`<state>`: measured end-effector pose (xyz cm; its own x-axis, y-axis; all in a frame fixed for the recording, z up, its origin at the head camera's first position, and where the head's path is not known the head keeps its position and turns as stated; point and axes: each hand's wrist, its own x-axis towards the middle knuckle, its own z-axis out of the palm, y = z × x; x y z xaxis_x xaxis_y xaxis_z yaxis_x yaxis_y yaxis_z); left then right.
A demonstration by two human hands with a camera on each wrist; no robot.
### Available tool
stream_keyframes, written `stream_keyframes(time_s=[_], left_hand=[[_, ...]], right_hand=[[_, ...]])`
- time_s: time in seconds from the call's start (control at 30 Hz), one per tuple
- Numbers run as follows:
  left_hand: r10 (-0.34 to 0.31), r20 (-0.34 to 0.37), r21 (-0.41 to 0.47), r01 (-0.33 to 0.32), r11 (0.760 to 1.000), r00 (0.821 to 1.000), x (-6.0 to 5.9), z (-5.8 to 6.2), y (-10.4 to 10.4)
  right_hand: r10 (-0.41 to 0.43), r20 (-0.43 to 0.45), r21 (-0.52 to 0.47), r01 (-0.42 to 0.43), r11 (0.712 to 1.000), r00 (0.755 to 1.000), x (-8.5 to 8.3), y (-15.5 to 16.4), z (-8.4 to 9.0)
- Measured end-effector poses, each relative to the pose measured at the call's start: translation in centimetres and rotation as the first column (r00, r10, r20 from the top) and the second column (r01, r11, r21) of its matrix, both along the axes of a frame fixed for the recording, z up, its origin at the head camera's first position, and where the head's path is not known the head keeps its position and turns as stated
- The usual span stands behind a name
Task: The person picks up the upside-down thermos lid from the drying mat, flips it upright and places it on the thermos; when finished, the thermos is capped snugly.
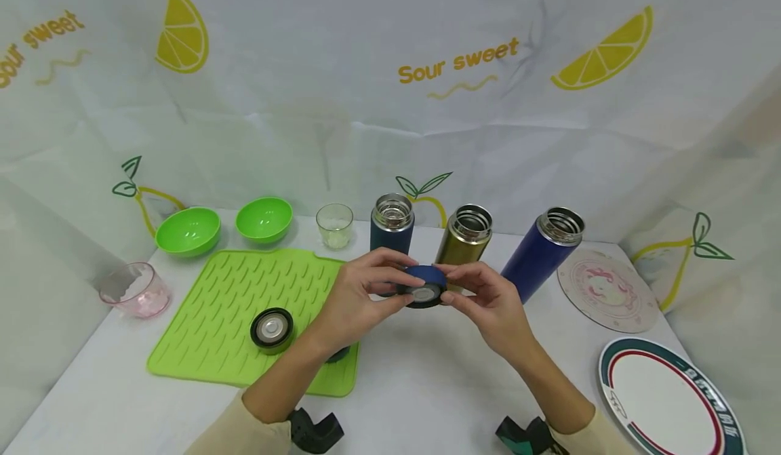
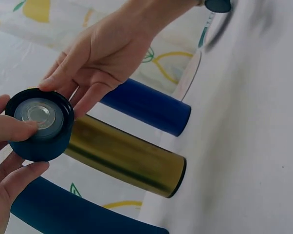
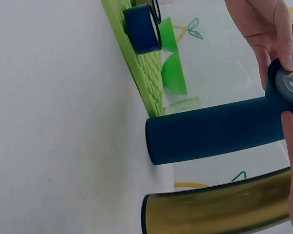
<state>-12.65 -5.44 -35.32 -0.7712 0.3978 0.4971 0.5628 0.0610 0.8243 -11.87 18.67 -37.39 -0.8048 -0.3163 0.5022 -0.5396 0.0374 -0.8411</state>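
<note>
Both hands hold a dark blue flask lid (image 1: 425, 287) up over the table, its metal-lined underside facing me. My left hand (image 1: 390, 285) pinches its left side and my right hand (image 1: 456, 285) pinches its right side. The left wrist view shows the lid (image 2: 39, 124) between left fingers (image 2: 10, 129) and right fingers (image 2: 64, 78). Right behind stand three open flasks: teal (image 1: 392, 228), gold (image 1: 466, 234) and blue (image 1: 539, 255). In the right wrist view the lid (image 3: 288, 85) shows in front of the teal flask (image 3: 210, 131).
A green ridged mat (image 1: 232, 299) lies at left with a black-rimmed lid (image 1: 272, 329) and a blue lid (image 3: 142, 29) on it. Two green bowls (image 1: 188, 230), a glass cup (image 1: 334, 225) and a pink glass (image 1: 135, 290) stand around it. A round coaster (image 1: 607, 289) and a plate (image 1: 665, 394) lie at right.
</note>
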Motion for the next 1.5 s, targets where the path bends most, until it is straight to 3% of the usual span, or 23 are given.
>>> stream_keyframes(time_s=[0.17, 0.23, 0.37, 0.43, 0.53, 0.67, 0.9, 1.0, 1.17, 1.33, 1.5], left_hand=[[0.010, -0.096, -0.019, -0.011, 1.000, 0.995, -0.1, -0.2, -0.2], [0.013, -0.131, -0.040, -0.018, 0.999, 0.991, -0.1, -0.3, -0.2], [0.029, -0.136, -0.081, -0.041, 0.996, 0.990, 0.0, -0.4, -0.3], [0.047, -0.101, -0.096, -0.057, 0.994, 0.994, 0.1, -0.3, -0.4], [0.071, 0.006, -0.094, -0.070, 0.993, 0.997, 0.2, -0.2, -0.4], [0.065, 0.124, -0.065, -0.057, 0.996, 0.990, 0.3, -0.3, -0.3], [0.036, 0.178, -0.037, -0.030, 0.999, 0.983, 0.4, -0.2, -0.5], [0.044, 0.135, -0.050, -0.038, 0.998, 0.990, 0.4, -0.3, -0.6], [0.060, 0.002, -0.132, -0.060, 0.990, 0.998, 0.5, -0.2, -0.7], [0.046, -0.089, -0.209, -0.064, 0.976, 0.995, 0.6, -0.1, -0.8], [0.089, -0.128, -0.213, -0.115, 0.970, 0.988, 0.8, 0.2, -1.4]], right_hand=[[0.016, 0.035, 0.083, -0.019, 0.996, 0.999, -0.1, -0.2, 0.0], [0.025, 0.018, 0.099, -0.027, 0.995, 1.000, -0.1, -0.3, 0.0], [0.037, -0.050, 0.082, -0.033, 0.996, 0.998, 0.0, -0.2, 0.1], [0.039, -0.077, 0.074, -0.033, 0.997, 0.996, 0.1, -0.2, 0.2], [0.038, -0.088, 0.085, -0.030, 0.996, 0.995, 0.3, -0.3, 0.3], [0.060, -0.113, 0.091, -0.050, 0.995, 0.992, 0.4, -0.3, 0.3], [0.116, -0.131, 0.082, -0.106, 0.991, 0.985, 0.2, -0.3, 0.0], [0.124, -0.083, 0.077, -0.118, 0.990, 0.989, 0.2, -0.3, 0.1], [0.078, 0.000, 0.075, -0.078, 0.994, 0.997, 0.3, -0.3, 0.1], [0.049, -0.020, 0.059, -0.048, 0.997, 0.999, 0.3, -0.7, -0.5], [0.114, -0.076, 0.030, -0.112, 0.993, 0.991, -0.1, -1.1, -0.7]])
